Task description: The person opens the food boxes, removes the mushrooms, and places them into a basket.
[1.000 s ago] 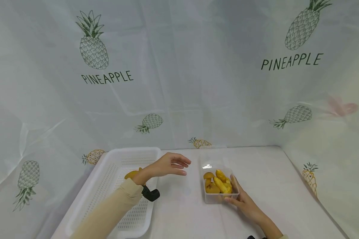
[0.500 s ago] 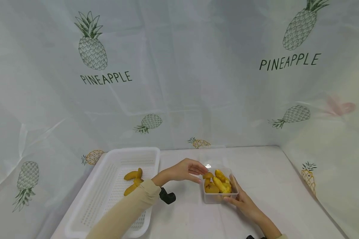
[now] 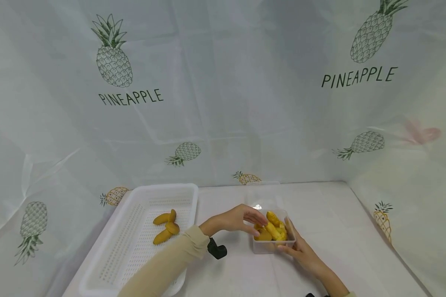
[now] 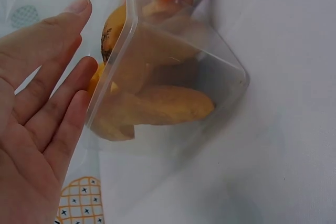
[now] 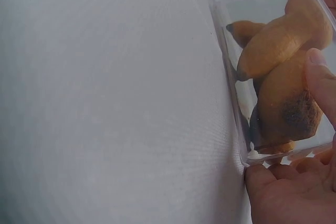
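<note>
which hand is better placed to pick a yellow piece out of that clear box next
Probably the left hand: its fingers are relaxed at the open top of the clear box, close to the yellow pieces. The right hand grips the box, so moving it would likely mean letting go.

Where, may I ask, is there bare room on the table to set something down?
Bare table lies right of the right hand, back to the curtain, and in front, between the white basket and right forearm. The clear box is crowded: that hand holds it, the left hand is over its yellow pieces.
</note>
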A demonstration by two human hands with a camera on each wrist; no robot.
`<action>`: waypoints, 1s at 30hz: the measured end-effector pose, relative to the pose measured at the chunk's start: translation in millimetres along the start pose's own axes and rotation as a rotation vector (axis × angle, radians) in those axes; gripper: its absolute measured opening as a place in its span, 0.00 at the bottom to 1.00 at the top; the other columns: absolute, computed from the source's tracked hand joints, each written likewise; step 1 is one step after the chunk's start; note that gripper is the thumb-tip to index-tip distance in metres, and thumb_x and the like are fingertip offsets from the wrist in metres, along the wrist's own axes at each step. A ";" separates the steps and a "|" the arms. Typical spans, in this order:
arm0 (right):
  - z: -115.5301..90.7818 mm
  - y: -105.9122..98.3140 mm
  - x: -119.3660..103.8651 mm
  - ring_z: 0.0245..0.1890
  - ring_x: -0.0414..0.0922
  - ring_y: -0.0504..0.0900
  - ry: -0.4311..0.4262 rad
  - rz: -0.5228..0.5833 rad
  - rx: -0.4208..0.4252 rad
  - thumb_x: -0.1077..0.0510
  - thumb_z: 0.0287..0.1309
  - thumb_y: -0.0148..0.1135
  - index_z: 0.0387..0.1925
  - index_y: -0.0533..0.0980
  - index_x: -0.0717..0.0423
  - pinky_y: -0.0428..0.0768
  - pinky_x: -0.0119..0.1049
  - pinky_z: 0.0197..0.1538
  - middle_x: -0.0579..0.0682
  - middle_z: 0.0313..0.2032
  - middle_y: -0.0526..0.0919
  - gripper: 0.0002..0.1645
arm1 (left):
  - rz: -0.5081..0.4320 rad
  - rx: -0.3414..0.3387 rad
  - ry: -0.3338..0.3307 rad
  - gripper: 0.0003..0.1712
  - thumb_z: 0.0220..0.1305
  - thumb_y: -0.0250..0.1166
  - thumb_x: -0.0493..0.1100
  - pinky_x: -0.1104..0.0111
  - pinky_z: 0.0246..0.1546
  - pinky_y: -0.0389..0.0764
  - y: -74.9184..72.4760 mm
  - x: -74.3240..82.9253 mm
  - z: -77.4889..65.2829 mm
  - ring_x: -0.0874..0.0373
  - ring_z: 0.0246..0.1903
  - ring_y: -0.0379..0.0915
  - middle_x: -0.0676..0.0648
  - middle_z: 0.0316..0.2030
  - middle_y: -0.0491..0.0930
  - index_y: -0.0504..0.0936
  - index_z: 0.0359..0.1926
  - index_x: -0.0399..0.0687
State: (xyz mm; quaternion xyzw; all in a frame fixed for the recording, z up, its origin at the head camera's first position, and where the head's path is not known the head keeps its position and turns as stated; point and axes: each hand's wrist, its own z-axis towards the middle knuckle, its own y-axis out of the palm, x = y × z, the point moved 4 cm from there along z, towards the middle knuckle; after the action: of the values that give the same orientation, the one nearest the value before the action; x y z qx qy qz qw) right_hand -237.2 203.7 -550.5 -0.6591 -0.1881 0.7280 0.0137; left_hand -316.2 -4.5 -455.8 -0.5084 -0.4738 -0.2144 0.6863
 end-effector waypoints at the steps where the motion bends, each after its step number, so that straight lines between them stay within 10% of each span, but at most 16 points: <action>1: -0.2 0.2 0.1 0.74 0.68 0.31 0.005 0.003 0.000 0.56 0.68 0.62 0.79 0.31 0.52 0.40 0.70 0.67 0.62 0.77 0.31 0.57 | 0.005 -0.001 0.002 0.24 0.61 0.70 0.29 0.68 0.59 0.75 0.8 -0.6 0.7 0.53 0.56 0.78 0.40 0.56 0.80 0.78 0.59 0.34; 16: 0.2 1.1 -1.9 0.74 0.67 0.30 -0.011 0.004 -0.010 0.57 0.69 0.61 0.79 0.31 0.51 0.40 0.69 0.67 0.62 0.77 0.31 0.56 | 0.051 -0.158 0.026 0.25 0.61 0.69 0.28 0.70 0.62 0.70 4.2 -4.3 8.3 0.62 0.58 0.74 0.39 0.59 0.78 0.77 0.60 0.33; 30: -0.3 0.2 1.2 0.74 0.68 0.30 -0.020 0.008 -0.003 0.57 0.68 0.62 0.80 0.32 0.49 0.39 0.71 0.66 0.63 0.77 0.33 0.57 | 0.332 -0.242 0.038 0.24 0.63 0.69 0.33 0.77 0.57 0.71 9.6 8.6 11.6 0.70 0.53 0.72 0.48 0.56 0.80 0.79 0.60 0.39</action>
State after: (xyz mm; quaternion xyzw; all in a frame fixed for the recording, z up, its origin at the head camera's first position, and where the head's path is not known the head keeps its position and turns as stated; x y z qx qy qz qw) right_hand -236.9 204.0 -551.7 -0.6526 -0.1866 0.7343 0.0078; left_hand -309.8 11.4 -452.7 -0.6543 -0.3410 -0.1633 0.6549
